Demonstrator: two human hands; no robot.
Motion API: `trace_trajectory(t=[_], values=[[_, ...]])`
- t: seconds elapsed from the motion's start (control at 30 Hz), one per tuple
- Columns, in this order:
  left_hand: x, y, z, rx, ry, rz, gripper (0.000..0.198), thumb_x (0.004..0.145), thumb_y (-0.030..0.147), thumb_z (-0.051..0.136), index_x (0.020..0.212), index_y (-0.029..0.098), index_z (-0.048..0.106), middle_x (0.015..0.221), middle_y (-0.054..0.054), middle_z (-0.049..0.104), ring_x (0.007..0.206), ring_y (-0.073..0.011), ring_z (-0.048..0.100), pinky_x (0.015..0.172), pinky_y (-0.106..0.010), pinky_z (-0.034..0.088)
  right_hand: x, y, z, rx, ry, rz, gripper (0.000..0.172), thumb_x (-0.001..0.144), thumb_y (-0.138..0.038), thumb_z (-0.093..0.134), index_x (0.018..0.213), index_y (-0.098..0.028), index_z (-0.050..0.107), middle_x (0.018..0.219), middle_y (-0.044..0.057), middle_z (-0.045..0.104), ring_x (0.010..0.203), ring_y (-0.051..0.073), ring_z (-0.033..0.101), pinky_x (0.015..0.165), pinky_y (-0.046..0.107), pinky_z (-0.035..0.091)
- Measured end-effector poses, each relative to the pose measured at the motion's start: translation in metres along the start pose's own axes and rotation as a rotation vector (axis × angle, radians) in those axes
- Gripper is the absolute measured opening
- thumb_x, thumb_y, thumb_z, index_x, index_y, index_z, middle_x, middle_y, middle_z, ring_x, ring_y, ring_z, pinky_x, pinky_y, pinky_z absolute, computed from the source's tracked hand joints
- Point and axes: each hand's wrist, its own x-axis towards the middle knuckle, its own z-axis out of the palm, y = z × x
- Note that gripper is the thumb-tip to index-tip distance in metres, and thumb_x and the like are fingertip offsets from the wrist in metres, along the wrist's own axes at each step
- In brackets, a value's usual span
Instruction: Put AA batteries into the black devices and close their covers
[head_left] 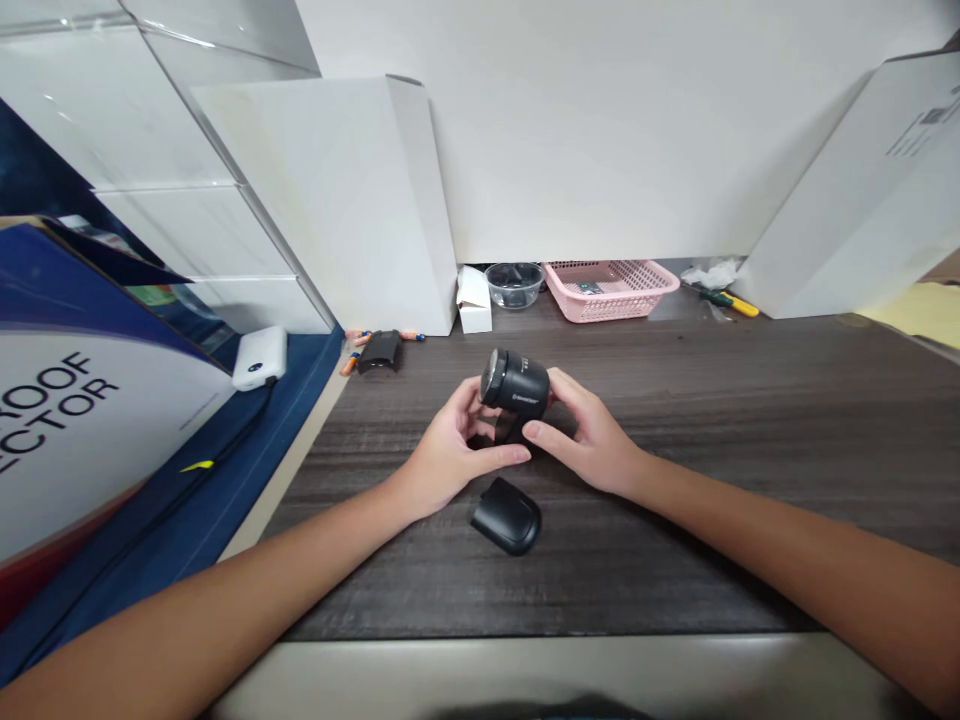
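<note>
A black fabric shaver (517, 385) with a round, metallic-looking head facing left is held just above the dark wooden table (675, 560). My left hand (457, 445) curls round its left and lower side, thumb stretched across beneath it. On the other side, my right hand (589, 430) grips the body and lower part between thumb and fingers. Part of the shaver's underside is hidden by my fingers. Just below my hands, a rounded black plastic cover (508, 516) lies on the tabletop, apart from both.
Along the back stand a small white box (474, 300), a clear bowl (514, 286) and a pink basket (611, 304). A yellow-handled tool (739, 303) lies right of them. A curved black piece (379, 352) and orange sticks (349, 364) sit back left, near a white device (260, 358).
</note>
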Motion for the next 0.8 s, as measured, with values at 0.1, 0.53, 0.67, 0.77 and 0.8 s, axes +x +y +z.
trace_trajectory(t=[0.1, 0.53, 0.67, 0.77, 0.8], values=[[-0.002, 0.003, 0.002, 0.039, 0.064, 0.062, 0.084, 0.078, 0.031, 0.094, 0.147, 0.026, 0.047, 0.138, -0.010, 0.066, 0.122, -0.0251, 0.067, 0.101, -0.036, 0.055, 0.000, -0.007, -0.003, -0.049, 0.018, -0.093, 0.046, 0.099, -0.043, 0.073, 0.140, -0.028, 0.058, 0.133, 0.010, 0.069, 0.122, 0.029, 0.065, 0.105, 0.049, 0.055], [-0.014, 0.027, -0.010, 0.244, -0.001, 0.196, 0.060, 0.084, 0.044, 0.088, 0.131, 0.022, 0.060, 0.124, -0.008, 0.070, 0.112, -0.0259, 0.068, 0.100, -0.036, 0.053, 0.000, 0.008, -0.016, -0.445, -0.026, -0.381, 0.071, 0.098, -0.038, 0.073, 0.160, -0.038, 0.039, 0.162, 0.011, 0.054, 0.155, 0.037, 0.047, 0.121, 0.064, 0.043], [-0.015, 0.034, -0.007, 0.345, 0.033, 0.218, 0.058, 0.075, 0.041, 0.095, 0.121, 0.021, 0.066, 0.113, -0.006, 0.073, 0.100, -0.0238, 0.070, 0.092, -0.035, 0.055, 0.000, 0.007, -0.020, -0.489, 0.060, -0.358, 0.080, 0.091, -0.048, 0.081, 0.159, -0.043, 0.040, 0.167, 0.008, 0.047, 0.158, 0.042, 0.040, 0.123, 0.071, 0.036], [-0.015, 0.035, -0.007, 0.397, 0.027, 0.294, 0.068, 0.068, 0.042, 0.100, 0.126, 0.022, 0.069, 0.117, -0.009, 0.073, 0.106, -0.0277, 0.070, 0.096, -0.039, 0.055, 0.003, 0.008, -0.024, -0.499, 0.149, -0.344, 0.106, 0.081, -0.058, 0.088, 0.166, -0.043, 0.026, 0.171, 0.010, 0.040, 0.159, 0.046, 0.036, 0.124, 0.074, 0.033], [-0.014, 0.034, -0.007, 0.412, 0.016, 0.324, 0.070, 0.067, 0.041, 0.101, 0.128, 0.024, 0.070, 0.119, -0.010, 0.074, 0.108, -0.0286, 0.070, 0.098, -0.040, 0.055, 0.004, 0.009, -0.026, -0.501, 0.164, -0.342, 0.112, 0.080, -0.059, 0.088, 0.168, -0.042, 0.022, 0.172, 0.012, 0.039, 0.159, 0.046, 0.036, 0.124, 0.074, 0.033]])
